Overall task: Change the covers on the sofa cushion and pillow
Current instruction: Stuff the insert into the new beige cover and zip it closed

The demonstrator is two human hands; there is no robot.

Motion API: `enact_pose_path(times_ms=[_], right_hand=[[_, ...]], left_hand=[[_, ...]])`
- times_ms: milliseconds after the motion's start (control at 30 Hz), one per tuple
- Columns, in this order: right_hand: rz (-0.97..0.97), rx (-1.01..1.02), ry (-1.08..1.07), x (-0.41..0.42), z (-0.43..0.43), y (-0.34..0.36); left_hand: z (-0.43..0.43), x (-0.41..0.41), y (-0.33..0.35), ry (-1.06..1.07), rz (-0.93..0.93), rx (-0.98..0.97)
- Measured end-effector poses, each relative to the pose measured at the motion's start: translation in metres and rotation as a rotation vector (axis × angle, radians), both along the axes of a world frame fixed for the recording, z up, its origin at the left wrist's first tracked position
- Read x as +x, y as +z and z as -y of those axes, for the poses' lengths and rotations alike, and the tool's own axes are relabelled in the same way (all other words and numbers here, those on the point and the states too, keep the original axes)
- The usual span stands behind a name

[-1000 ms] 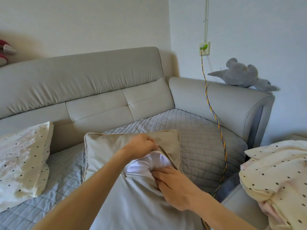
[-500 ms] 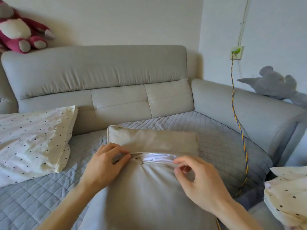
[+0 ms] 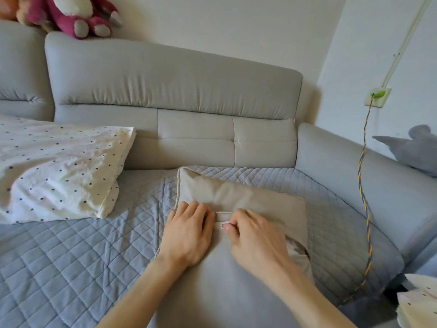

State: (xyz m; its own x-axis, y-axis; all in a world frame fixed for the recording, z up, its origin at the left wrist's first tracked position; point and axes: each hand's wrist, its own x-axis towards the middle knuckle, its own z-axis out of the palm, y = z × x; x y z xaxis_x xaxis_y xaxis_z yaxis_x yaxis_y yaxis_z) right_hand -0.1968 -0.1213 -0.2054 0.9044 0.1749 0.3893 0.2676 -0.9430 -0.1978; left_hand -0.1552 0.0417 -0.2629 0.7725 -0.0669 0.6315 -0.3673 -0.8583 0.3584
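Soft even daylight (bluish cast); edges bowed; mild blur overall.

- No text, label, brand, number or sign can be read anywhere in this view.
- The white pillow [image 3: 59, 166] carries only a dark dot print (a pattern, not characters).
- The wall socket [image 3: 378, 97] is too small and blurred to show any marking.
- The beige cushion cover [image 3: 236, 192] shows plain fabric.

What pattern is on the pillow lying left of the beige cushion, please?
The pillow is cream-white with small dark dots; the head view shows it.
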Motion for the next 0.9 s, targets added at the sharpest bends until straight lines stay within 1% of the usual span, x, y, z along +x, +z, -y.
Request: enact_pose_path(times_ms=[67, 133, 233, 333, 433, 533, 600, 667, 733, 833, 867, 900], right_hand=[[0.026, -0.060, -0.002, -0.003, 0.004, 0.002], [0.005, -0.082, -0.061, -0.007, 0.018, 0.009], [-0.125, -0.050, -0.177, -0.012, 0.050, 0.020], [-0.165, 0.006, -0.226, -0.020, 0.061, 0.022], [-0.144, 0.089, -0.210, -0.019, 0.052, 0.016], [-0.114, 0.191, -0.158, -0.016, 0.043, 0.006], [-0.115, 0.229, -0.176, -0.015, 0.037, 0.003], [-0.092, 0.227, -0.213, -0.011, 0.033, 0.003], [-0.070, 0.218, -0.222, -0.008, 0.032, 0.004], [0.038, 0.138, -0.194, -0.006, 0.034, 0.011], [0.069, 0.107, -0.204, -0.007, 0.035, 0.016], [0.074, 0.085, -0.228, -0.007, 0.037, 0.021]], left_hand=[[0.001, 0.004, -0.001, -0.002, 0.023, 0.055], [0.002, 0.010, 0.001, 0.013, 0.035, 0.096], [0.000, 0.014, 0.000, 0.029, 0.043, 0.118], [0.003, 0.009, 0.003, 0.008, 0.088, 0.136], [0.004, 0.009, 0.009, 0.035, 0.119, 0.162], [0.002, 0.010, 0.014, 0.020, 0.103, 0.166], [0.007, 0.008, 0.019, 0.001, 0.123, 0.175], [0.014, 0.008, 0.024, -0.013, 0.148, 0.192], [0.019, 0.011, 0.031, -0.046, 0.111, 0.222], [0.028, 0.014, 0.041, -0.148, 0.068, 0.316], [0.032, 0.015, 0.046, -0.166, 0.037, 0.297], [0.036, 0.016, 0.050, -0.176, -0.026, 0.237]])
